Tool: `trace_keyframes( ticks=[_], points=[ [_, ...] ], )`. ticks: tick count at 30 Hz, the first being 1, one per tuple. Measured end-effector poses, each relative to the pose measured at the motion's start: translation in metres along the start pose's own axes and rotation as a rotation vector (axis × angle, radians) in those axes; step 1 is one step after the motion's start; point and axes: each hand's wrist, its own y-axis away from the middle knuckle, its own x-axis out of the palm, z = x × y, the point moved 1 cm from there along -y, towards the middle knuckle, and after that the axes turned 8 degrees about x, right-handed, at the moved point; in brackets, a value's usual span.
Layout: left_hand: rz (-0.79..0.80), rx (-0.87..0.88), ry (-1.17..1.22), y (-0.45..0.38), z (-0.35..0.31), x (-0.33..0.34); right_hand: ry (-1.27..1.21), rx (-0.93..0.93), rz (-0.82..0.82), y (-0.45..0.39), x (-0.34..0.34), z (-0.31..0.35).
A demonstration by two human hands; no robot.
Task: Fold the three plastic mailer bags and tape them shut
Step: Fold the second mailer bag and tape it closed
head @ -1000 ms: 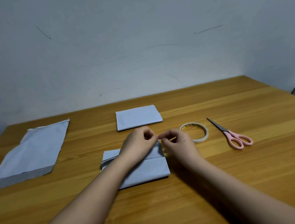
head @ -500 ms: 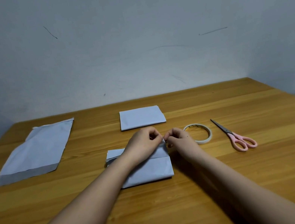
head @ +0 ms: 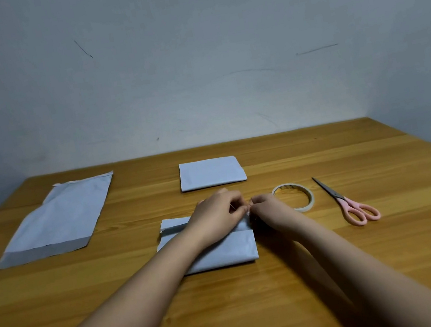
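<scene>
- left hand [head: 217, 214] rests on the half-folded mailer [head: 224, 251] at the table's [head: 342, 270] near centre, fingers curled, pinching at its top right corner
- right hand [head: 266, 207] meets it there, fingertips pinched; what they hold is too small to tell
- folded mailer [head: 211, 172] lies behind; flat mailer [head: 57, 220] far left; tape roll [head: 295, 196] and pink scissors [head: 350, 201] right

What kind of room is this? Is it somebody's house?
Probably a plain room at home, set up for packing. A bare wooden table stands against a scuffed, pencil-marked wall, with a tape roll and pink scissors laid out.
</scene>
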Motion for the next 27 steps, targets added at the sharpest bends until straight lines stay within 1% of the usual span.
trace_keyframes(
  ticks=[3, 4, 8, 10, 13, 18, 21, 27],
  points=[
    [-0.011, 0.003, 0.017, 0.000, 0.002, -0.001, 0.091, 0.016, -0.036, 0.001, -0.002, 0.000],
    [-0.011, 0.002, 0.026, -0.001, 0.004, -0.001, 0.078, 0.006, -0.059, 0.002, -0.002, -0.001],
    [-0.012, -0.019, 0.062, -0.002, 0.007, 0.000, -0.179, -0.085, -0.186, 0.008, 0.001, -0.007],
    [-0.029, -0.040, 0.083, -0.003, 0.008, 0.000, -0.221, -0.146, -0.225, 0.014, 0.002, -0.010],
    [-0.049, -0.066, 0.113, -0.005, 0.008, 0.000, -0.178, -0.205, -0.286, 0.020, 0.003, -0.012],
    [-0.062, -0.082, 0.126, -0.005, 0.008, 0.000, -0.032, -0.209, -0.338, 0.023, 0.003, -0.012],
    [-0.061, -0.086, 0.128, -0.006, 0.008, 0.000, -0.007, -0.214, -0.363, 0.025, 0.004, -0.009],
    [-0.055, -0.083, 0.136, -0.006, 0.007, 0.000, 0.017, -0.199, -0.324, 0.023, 0.005, -0.008]
  ],
)
